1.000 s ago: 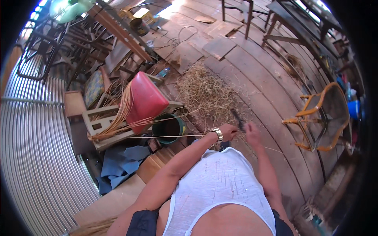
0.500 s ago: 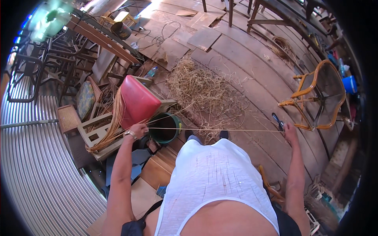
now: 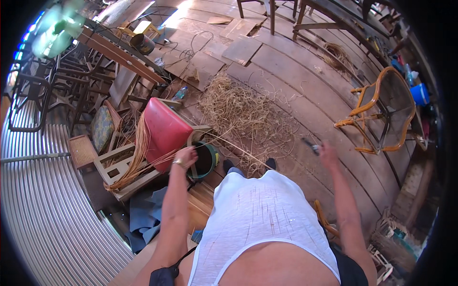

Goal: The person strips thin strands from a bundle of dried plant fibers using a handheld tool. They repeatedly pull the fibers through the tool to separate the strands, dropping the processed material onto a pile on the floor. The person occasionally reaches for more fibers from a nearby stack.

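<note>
My left hand (image 3: 185,156), a watch on its wrist, is closed with a pale cane strand (image 3: 192,138) curving up from its fingers. It hovers by the rim of the green bucket (image 3: 213,156) and the red padded seat (image 3: 168,125). A bundle of cane strands (image 3: 142,138) drapes over the seat's left side and a slatted frame. My right hand (image 3: 328,155) is closed around a small dark hand tool (image 3: 311,145), its exact kind blurred. Another long strand (image 3: 244,151) slants across in front of my feet.
A heap of cane shavings (image 3: 238,102) covers the plank floor ahead. To the right stands a cane-framed chair (image 3: 381,114), with a blue bucket (image 3: 420,94) behind it. Dark chair frames (image 3: 62,90) crowd the left, above corrugated metal sheeting (image 3: 43,205). A wooden bench (image 3: 329,26) stands far right.
The strand stretched between my hands is no longer taut across. My left hand has moved right toward the bucket, and my right hand has come inward and slightly up with the tool.
</note>
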`<state>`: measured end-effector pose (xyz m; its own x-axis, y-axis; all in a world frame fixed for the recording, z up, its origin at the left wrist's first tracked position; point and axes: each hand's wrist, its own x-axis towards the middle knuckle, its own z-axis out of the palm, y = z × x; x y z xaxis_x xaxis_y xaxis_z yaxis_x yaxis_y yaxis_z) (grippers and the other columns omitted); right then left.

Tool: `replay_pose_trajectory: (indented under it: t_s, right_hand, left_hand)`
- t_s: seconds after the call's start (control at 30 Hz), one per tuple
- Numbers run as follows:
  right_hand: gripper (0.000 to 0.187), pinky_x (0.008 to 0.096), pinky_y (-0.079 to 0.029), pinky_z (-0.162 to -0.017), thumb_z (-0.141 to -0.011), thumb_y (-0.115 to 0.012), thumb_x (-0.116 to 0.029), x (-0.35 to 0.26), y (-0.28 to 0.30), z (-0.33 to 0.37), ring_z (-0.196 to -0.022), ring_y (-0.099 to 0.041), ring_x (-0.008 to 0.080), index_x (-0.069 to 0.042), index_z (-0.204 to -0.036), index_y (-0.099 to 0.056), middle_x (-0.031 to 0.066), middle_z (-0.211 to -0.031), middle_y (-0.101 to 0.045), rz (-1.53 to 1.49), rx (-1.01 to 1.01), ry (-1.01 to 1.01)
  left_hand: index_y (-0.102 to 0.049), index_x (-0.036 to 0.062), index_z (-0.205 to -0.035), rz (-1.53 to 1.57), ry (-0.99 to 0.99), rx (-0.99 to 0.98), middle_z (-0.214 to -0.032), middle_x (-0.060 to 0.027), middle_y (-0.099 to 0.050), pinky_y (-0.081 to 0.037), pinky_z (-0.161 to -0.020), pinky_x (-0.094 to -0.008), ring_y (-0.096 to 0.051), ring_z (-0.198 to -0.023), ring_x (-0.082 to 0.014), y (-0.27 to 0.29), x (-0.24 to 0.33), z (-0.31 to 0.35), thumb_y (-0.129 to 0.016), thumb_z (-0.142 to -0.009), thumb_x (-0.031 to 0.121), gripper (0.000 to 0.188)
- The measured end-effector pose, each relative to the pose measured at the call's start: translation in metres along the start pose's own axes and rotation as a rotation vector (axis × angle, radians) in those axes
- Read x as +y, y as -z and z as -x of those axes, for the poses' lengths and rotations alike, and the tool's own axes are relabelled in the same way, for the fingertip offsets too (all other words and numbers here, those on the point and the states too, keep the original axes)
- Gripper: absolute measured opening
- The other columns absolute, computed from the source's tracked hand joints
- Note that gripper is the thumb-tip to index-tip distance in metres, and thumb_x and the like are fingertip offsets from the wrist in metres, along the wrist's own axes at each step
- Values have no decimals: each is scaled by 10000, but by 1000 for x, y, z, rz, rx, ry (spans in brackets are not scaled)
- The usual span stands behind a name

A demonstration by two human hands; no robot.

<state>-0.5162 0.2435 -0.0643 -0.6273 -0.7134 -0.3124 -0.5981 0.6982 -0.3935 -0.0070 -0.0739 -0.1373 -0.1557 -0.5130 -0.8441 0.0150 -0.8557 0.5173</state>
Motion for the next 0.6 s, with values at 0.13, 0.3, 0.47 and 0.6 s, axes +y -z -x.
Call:
replay_pose_trajectory:
  t_s: [0.13,0.3,0.47,0.6]
  right_hand:
    - [157,366,-463,-517,-913,-564,-238,-41,-49,21,-574,-597,210,-94,-957,-523,95,-739,-612,-535,-175,44]
    - [196,208,-368,-406,-947,-551,-274,-100,-53,41,-470,-464,50,-82,-940,-515,-3,-665,-523,-1057,-522,-30]
    - [205,207,-374,-408,-946,-554,-274,-131,-64,42,-479,-480,50,-77,-950,-498,8,-672,-545,-1204,-325,-51]
    - [236,215,-395,-395,-938,-565,-287,-123,-106,29,-462,-518,64,-62,-918,-496,41,-702,-612,-804,102,-2]
  left_hand:
    - [-638,68,-961,-477,-203,-406,-786,-21,-647,-428,-501,-184,-523,-567,-48,-165,-11,37,-594,-922,232,175]
    - [-646,50,-901,-770,-242,-702,-715,-20,-653,-437,-469,-201,-551,-540,-54,-258,-25,90,-589,-923,239,199]
    - [-647,25,-862,-945,-208,-705,-711,-19,-653,-462,-490,-214,-584,-569,-64,-256,-50,102,-591,-922,226,217]
    - [-650,10,-837,-944,-301,-636,-686,-23,-643,-452,-478,-230,-573,-542,-77,-248,-61,115,-584,-917,252,264]
